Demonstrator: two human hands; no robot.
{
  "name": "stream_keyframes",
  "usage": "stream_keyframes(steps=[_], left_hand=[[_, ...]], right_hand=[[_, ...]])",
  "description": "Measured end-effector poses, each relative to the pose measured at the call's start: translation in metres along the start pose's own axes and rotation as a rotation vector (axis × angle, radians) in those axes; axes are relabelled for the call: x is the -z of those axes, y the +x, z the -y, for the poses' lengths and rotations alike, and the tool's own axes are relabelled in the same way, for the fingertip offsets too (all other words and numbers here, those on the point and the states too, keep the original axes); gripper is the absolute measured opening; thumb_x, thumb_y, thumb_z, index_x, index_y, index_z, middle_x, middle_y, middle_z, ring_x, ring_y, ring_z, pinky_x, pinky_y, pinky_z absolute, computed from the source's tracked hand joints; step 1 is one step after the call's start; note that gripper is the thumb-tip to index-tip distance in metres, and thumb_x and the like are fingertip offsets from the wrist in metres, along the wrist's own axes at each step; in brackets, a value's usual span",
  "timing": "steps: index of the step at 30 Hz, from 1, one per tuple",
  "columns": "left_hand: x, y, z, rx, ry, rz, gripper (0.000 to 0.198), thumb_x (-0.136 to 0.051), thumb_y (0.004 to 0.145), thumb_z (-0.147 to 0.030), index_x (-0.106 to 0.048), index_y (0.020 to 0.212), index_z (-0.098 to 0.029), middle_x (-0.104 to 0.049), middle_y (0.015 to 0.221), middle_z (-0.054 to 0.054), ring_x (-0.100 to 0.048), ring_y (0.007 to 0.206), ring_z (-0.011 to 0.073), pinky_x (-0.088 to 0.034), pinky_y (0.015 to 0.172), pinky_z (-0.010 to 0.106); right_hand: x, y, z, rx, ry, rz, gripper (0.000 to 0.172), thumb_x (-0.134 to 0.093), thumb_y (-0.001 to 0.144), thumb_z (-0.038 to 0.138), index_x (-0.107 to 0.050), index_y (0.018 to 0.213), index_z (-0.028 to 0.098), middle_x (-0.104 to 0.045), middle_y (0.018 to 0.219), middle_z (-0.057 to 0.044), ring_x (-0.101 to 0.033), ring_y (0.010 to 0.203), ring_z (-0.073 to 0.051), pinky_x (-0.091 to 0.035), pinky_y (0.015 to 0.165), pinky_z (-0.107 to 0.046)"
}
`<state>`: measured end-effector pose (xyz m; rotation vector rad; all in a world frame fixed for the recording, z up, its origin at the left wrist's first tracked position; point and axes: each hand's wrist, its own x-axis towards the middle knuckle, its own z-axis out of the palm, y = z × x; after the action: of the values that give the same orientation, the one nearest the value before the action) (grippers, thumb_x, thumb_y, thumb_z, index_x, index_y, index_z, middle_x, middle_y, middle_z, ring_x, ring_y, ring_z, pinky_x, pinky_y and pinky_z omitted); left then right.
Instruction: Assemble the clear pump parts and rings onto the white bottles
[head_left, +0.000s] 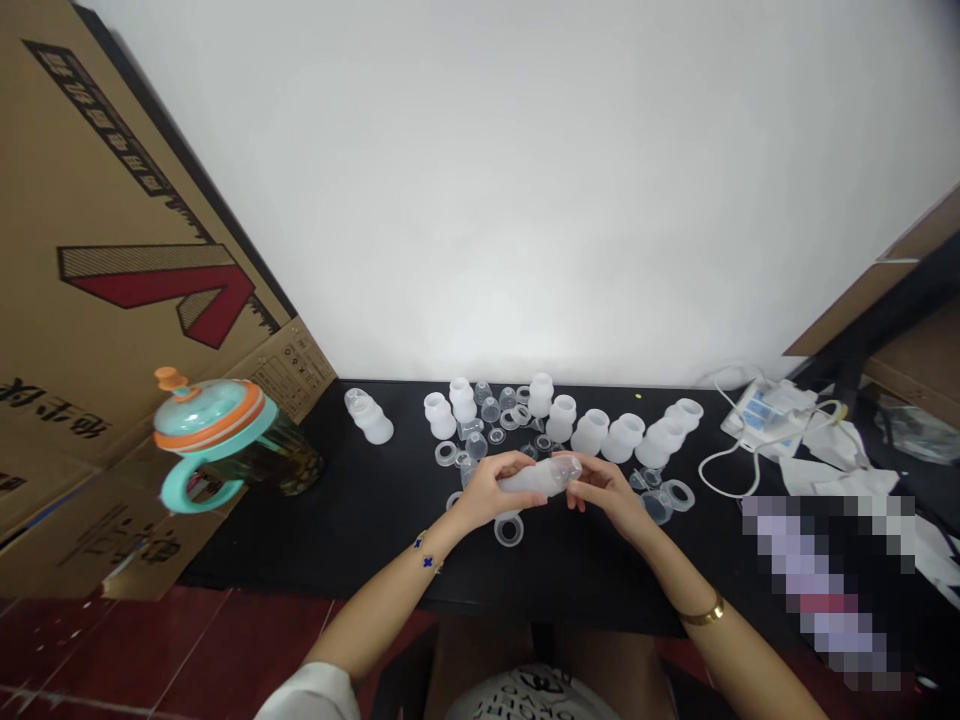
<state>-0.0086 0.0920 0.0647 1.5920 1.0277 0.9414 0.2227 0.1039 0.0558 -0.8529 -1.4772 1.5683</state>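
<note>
My left hand [504, 492] is wrapped round the white body of a baby bottle [531, 477], which lies tilted nearly sideways above the black table. The fingers of my right hand [598, 490] close around the bottle's clear domed cap [564, 470]. Just below my left hand lies a translucent ring [509, 528]. Behind my hands are small clear domed caps [475, 446], rings and nipple parts, some hidden by my fingers. Several open white bottle bodies [590, 432] stand in a loose row further back. To the left, a capped baby bottle [370, 418] leans slightly.
On the left stands a large jug [225, 440] with a teal handle and orange lid, beside big cardboard boxes [112, 250]. A white power strip with a cable [765, 415] and crumpled paper [840, 475] lie right. A white wall [525, 200] bounds the black table's [337, 540] back.
</note>
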Motion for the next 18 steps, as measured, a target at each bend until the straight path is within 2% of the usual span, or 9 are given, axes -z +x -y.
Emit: stream_keyframes(steps=[18], left_hand=[[-0.0001,0.0,0.0,-0.003,0.003,0.01,0.047,-0.084,0.066,-0.046,-0.069,0.098,-0.015,-0.065,0.074,0.001,-0.055,0.066,0.0141,-0.039,0.061,0.023]], right_hand=[[0.0004,-0.0004,0.0046,-0.005,0.021,0.039,0.045,-0.075,0.083,0.038,-0.07,0.122,0.016,-0.065,0.069,-0.002,-0.058,0.059,-0.015,-0.044,0.049,-0.025]])
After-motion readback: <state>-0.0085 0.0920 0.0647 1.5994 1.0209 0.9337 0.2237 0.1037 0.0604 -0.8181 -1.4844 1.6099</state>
